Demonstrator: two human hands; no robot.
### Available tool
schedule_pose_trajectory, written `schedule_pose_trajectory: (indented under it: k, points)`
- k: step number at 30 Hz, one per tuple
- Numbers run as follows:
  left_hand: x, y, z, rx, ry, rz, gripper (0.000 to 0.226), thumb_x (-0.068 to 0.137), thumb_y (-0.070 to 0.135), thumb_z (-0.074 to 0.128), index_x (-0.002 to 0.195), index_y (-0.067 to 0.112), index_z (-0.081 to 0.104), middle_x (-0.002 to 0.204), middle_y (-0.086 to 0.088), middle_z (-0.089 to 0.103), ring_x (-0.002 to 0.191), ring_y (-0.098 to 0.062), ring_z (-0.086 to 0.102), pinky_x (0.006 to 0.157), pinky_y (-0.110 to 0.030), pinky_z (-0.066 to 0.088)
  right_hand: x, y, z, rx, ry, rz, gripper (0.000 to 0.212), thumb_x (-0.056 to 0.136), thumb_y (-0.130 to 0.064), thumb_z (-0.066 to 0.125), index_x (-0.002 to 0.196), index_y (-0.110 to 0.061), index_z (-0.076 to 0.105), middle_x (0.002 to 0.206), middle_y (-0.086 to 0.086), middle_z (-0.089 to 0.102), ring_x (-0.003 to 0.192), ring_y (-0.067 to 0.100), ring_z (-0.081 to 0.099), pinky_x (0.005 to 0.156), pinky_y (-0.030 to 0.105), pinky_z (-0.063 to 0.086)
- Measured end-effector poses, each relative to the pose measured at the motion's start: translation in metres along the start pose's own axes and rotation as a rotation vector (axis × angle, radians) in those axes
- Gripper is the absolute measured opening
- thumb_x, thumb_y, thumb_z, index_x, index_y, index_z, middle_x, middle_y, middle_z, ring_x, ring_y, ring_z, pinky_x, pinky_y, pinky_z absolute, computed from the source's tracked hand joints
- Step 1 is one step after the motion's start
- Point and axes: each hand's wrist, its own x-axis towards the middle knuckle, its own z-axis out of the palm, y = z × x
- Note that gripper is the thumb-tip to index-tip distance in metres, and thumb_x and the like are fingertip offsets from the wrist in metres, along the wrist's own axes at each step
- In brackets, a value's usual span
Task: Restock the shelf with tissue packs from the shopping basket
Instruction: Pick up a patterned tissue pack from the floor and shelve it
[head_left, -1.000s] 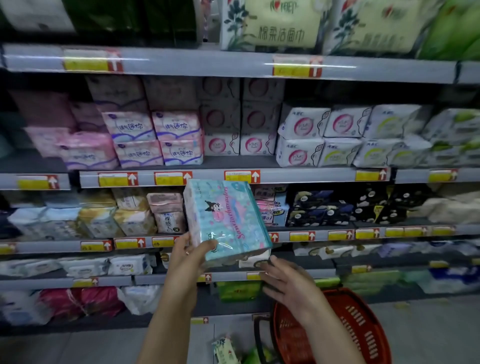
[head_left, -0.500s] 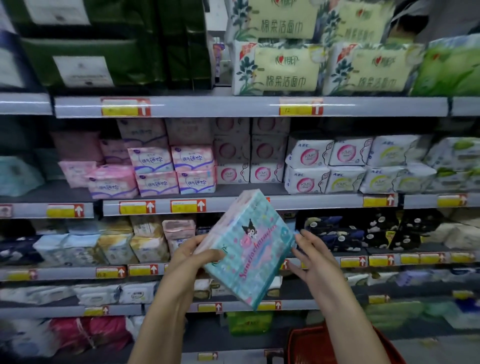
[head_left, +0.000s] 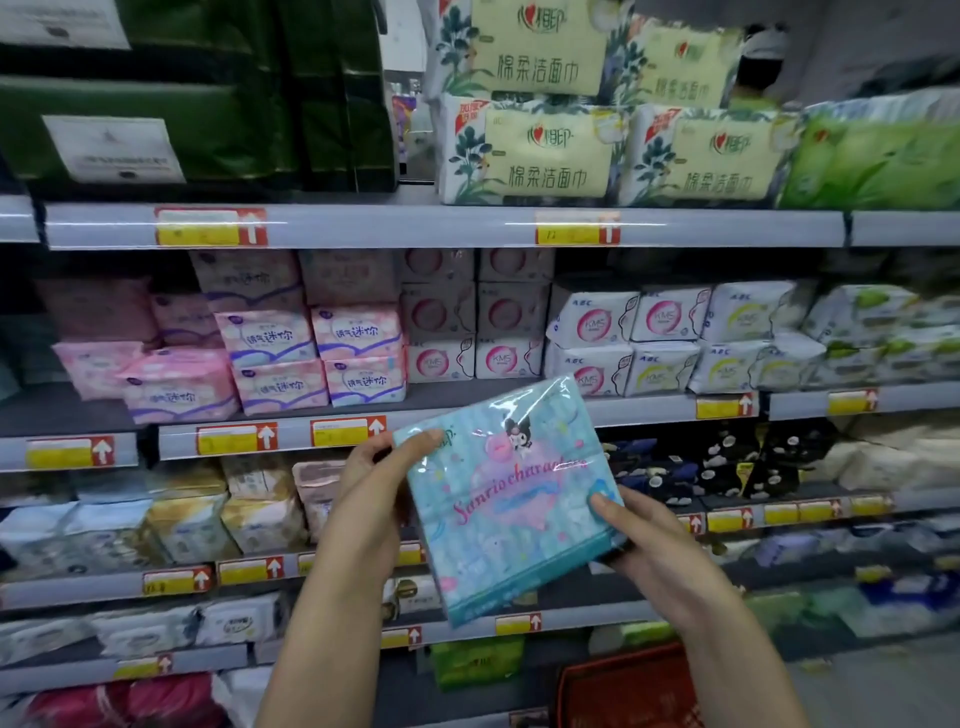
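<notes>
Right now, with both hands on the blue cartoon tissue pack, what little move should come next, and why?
Probably push the light-blue plastic-wrapped tissue pack forward toward the grey shelf behind it. The left hand and right hand both grip it in mid-air, tilted, and it rests on no shelf yet.

Pink script reading "Sanrio charac…", its end lost in glare, runs across the turquoise plastic-wrapped tissue pack (head_left: 498, 519) at 5 o'clock. At 1 o'clock, the pale-yellow-and-white floral soft packs (head_left: 545, 156) carry the brand 心相印 above 棉柔洁面巾. At 3 o'clock, the white pillow-shaped plastic packs (head_left: 592, 322) show "ABC" and a ringed "KMS". The white square boxes (head_left: 501, 358) at their 9 o'clock repeat "KMS". At 9 o'clock, the pink-and-white soft packs (head_left: 358, 332) read 迷你 after two blurred characters. The yellow-and-red shelf-edge price tags (head_left: 576, 228) bear white arrows; their figures are illegible.
</notes>
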Motion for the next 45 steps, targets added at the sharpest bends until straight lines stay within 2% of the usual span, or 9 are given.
schedule_pose_trajectory:
  k: [3, 7, 10, 18, 23, 27, 33, 38, 45]
  points:
    - [0.005, -0.002, 0.017, 0.002, -0.019, -0.001, 0.087, 0.05, 0.034, 0.089, 0.123, 0.002, 0.054, 0.094, -0.015, 0.074, 0.086, -0.033, 0.068, 0.08, -0.051, 0.051, -0.011, -0.002, -0.008, 0.011, 0.049, 0.018, 0.072, 0.044, -0.036, 0.092, 0.104, -0.005, 0.067, 0.098, 0.01, 0.075, 0.087, 0.02, 0.072, 0.068, 0.028, 0.059]
    - [0.008, -0.012, 0.04, -0.008, -0.072, 0.009, 0.076, 0.063, 0.033, 0.084, 0.127, 0.009, 0.05, 0.109, -0.012, 0.071, 0.098, -0.027, 0.068, 0.093, -0.051, 0.049, -0.025, -0.011, -0.017, 0.017, 0.198, -0.062, 0.027, 0.069, -0.021, 0.066, 0.094, -0.011, 0.065, 0.077, -0.001, 0.075, 0.072, 0.012, 0.072, 0.07, 0.032, 0.056]
    - [0.004, -0.02, 0.06, -0.008, -0.168, 0.019, 0.08, 0.063, 0.031, 0.083, 0.132, 0.013, 0.047, 0.123, -0.011, 0.064, 0.111, -0.025, 0.063, 0.103, -0.052, 0.044, -0.034, -0.021, -0.03, 0.025, 0.28, -0.106, 0.023, 0.072, -0.023, 0.065, 0.093, -0.014, 0.064, 0.074, -0.003, 0.075, 0.071, 0.012, 0.071, 0.069, 0.035, 0.056]
    - [-0.024, -0.035, 0.125, 0.122, -0.306, 0.009, 0.052, 0.066, 0.031, 0.072, 0.114, 0.017, 0.059, 0.105, -0.005, 0.071, 0.091, -0.017, 0.067, 0.068, -0.029, 0.046, -0.06, -0.056, -0.087, 0.161, 0.368, -0.233, 0.015, 0.079, -0.016, 0.061, 0.093, -0.009, 0.059, 0.071, -0.002, 0.074, 0.066, 0.012, 0.071, 0.055, 0.03, 0.058]
    - [-0.043, -0.045, 0.187, 0.164, -0.354, 0.05, 0.038, 0.062, 0.033, 0.071, 0.093, 0.014, 0.062, 0.091, -0.004, 0.074, 0.085, -0.021, 0.068, 0.073, -0.038, 0.043, -0.083, -0.081, -0.141, 0.115, 0.384, -0.288, 0.053, 0.061, -0.036, 0.076, 0.106, -0.012, 0.06, 0.086, -0.002, 0.076, 0.083, 0.016, 0.072, 0.071, 0.035, 0.06]
    - [-0.057, -0.064, 0.236, 0.14, -0.361, 0.074, 0.02, 0.068, 0.025, 0.069, 0.082, 0.014, 0.061, 0.086, -0.004, 0.074, 0.074, -0.014, 0.07, 0.064, -0.032, 0.045, -0.104, -0.103, -0.185, -0.032, 0.403, -0.353, 0.04, 0.066, -0.034, 0.069, 0.105, -0.029, 0.062, 0.097, -0.006, 0.072, 0.082, 0.011, 0.071, 0.065, 0.029, 0.055]
    - [-0.081, -0.091, 0.309, 0.125, -0.348, 0.078, 0.026, 0.069, 0.026, 0.071, 0.088, 0.01, 0.063, 0.099, -0.02, 0.071, 0.082, -0.027, 0.068, 0.072, -0.04, 0.048, -0.132, -0.139, -0.255, -0.229, 0.438, -0.387, 0.031, 0.076, -0.04, 0.063, 0.106, -0.033, 0.059, 0.087, -0.018, 0.071, 0.084, 0.034, 0.063, 0.085, 0.057, 0.047]
    - [-0.101, -0.11, 0.354, 0.092, -0.336, 0.106, 0.035, 0.064, 0.026, 0.071, 0.092, 0.007, 0.063, 0.106, -0.023, 0.068, 0.096, -0.036, 0.065, 0.083, -0.05, 0.048, -0.149, -0.158, -0.307, -0.169, 0.394, -0.425, 0.015, 0.088, -0.031, 0.058, 0.101, -0.037, 0.058, 0.085, -0.022, 0.068, 0.072, -0.011, 0.065, 0.054, 0.01, 0.049]
    - [-0.128, -0.142, 0.411, 0.04, -0.325, 0.103, 0.028, 0.067, 0.019, 0.069, 0.093, 0.009, 0.063, 0.099, -0.016, 0.071, 0.083, -0.027, 0.067, 0.069, -0.038, 0.051, -0.166, -0.175, -0.373, -0.136, 0.356, -0.423, 0.011, 0.089, -0.027, 0.058, 0.096, -0.035, 0.057, 0.078, -0.021, 0.07, 0.064, -0.013, 0.063, 0.05, 0.006, 0.046]
